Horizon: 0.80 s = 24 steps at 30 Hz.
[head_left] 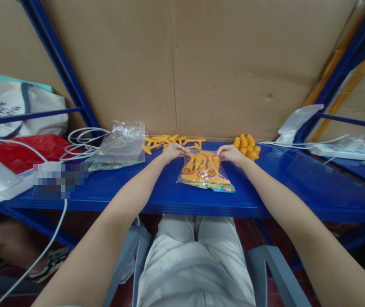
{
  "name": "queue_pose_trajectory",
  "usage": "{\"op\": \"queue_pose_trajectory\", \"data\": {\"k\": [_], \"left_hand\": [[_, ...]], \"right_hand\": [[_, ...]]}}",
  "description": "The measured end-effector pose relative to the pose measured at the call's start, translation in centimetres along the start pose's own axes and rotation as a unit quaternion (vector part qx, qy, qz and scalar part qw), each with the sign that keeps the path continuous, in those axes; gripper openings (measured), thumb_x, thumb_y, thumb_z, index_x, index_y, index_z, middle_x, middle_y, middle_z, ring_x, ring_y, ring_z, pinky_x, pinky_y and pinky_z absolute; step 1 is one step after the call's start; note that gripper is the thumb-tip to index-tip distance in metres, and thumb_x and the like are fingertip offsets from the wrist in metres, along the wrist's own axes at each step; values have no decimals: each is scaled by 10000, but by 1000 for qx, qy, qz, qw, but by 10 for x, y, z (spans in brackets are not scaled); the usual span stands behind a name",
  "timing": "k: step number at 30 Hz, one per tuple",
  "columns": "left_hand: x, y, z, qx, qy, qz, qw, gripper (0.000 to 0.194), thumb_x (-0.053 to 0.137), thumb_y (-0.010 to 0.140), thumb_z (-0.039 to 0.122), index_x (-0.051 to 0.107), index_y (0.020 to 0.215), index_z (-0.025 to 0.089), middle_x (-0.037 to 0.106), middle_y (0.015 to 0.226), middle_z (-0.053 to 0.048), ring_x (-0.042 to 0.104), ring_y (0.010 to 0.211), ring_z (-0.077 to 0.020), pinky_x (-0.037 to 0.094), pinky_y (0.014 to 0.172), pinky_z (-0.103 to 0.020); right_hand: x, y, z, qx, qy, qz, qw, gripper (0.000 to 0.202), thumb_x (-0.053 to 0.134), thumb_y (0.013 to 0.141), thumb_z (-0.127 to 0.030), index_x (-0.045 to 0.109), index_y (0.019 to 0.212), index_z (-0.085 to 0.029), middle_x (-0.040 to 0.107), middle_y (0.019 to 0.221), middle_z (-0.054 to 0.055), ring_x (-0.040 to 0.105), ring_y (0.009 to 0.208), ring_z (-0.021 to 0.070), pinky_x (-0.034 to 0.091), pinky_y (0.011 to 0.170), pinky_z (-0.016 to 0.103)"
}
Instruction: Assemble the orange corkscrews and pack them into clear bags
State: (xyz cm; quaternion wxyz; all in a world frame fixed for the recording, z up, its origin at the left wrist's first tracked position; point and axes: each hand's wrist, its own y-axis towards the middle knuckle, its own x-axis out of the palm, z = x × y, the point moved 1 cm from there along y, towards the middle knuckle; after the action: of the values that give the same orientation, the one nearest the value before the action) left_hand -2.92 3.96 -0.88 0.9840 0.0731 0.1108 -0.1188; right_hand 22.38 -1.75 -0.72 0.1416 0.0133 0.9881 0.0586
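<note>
A clear plastic bag [205, 171] holding several orange plastic pieces lies on the blue table [169, 198], its colourful printed edge toward me. At the bag's far left corner, my left hand [173, 152] is closed on the plastic. My right hand [231, 154] pinches the far right corner. Behind my left hand is a pile of loose orange pieces [161, 140] with bar-like ends. A cluster of orange cup-like pieces [247, 146] stands just beyond my right hand.
Flat clear bags [121, 147] lie at the left beside white cables [81, 143]. Further left are a power strip [9, 187], a red bag [35, 149] and a canvas bag [41, 111]. Another power strip [345, 152] lies at the right. Cardboard [176, 64] stands behind; blue posts flank it.
</note>
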Motion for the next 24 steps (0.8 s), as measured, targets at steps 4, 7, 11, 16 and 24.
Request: {"op": "queue_pose_trajectory", "data": {"k": [4, 7, 11, 16, 24], "left_hand": [[1, -3, 2, 28, 31, -3, 999, 236, 772, 568, -3, 733, 763, 125, 752, 725, -71, 717, 922, -243, 559, 939, -397], [2, -3, 4, 58, 112, 10, 992, 185, 658, 622, -23, 716, 651, 151, 731, 652, -30, 713, 866, -213, 536, 972, -384], [6, -1, 6, 101, 213, -2, 972, 270, 537, 643, -24, 701, 576, 180, 741, 679, -3, 709, 835, -198, 523, 986, -360], [9, -2, 8, 140, 257, -31, 956, 279, 512, 666, 35, 731, 613, 198, 766, 766, -14, 711, 907, -216, 496, 1018, -350], [13, -11, 13, 189, 288, -84, 935, 143, 626, 769, 202, 765, 733, 208, 761, 1085, -49, 613, 1205, -239, 396, 1119, -366]], "right_hand": [[-3, 7, 0, -124, -162, -7, 979, 154, 430, 552, -85, 534, 509, -191, 519, 490, -37, 489, 513, 101, 441, 531, 196], [-6, 10, -1, -183, -249, -22, 951, 136, 390, 529, -126, 499, 494, -200, 515, 505, -24, 495, 564, 123, 415, 574, 220], [-7, 10, -2, -207, -321, -44, 923, 119, 375, 536, -116, 427, 485, -211, 509, 525, -18, 503, 614, 136, 400, 620, 235], [-5, 9, -1, -203, -400, -21, 894, 178, 388, 577, -52, 461, 530, -207, 578, 584, -1, 535, 650, 147, 391, 622, 236], [-9, 0, -11, -149, -495, -14, 856, 282, 443, 835, -98, 658, 686, -201, 740, 846, 90, 658, 841, 212, 442, 732, 265]]}}
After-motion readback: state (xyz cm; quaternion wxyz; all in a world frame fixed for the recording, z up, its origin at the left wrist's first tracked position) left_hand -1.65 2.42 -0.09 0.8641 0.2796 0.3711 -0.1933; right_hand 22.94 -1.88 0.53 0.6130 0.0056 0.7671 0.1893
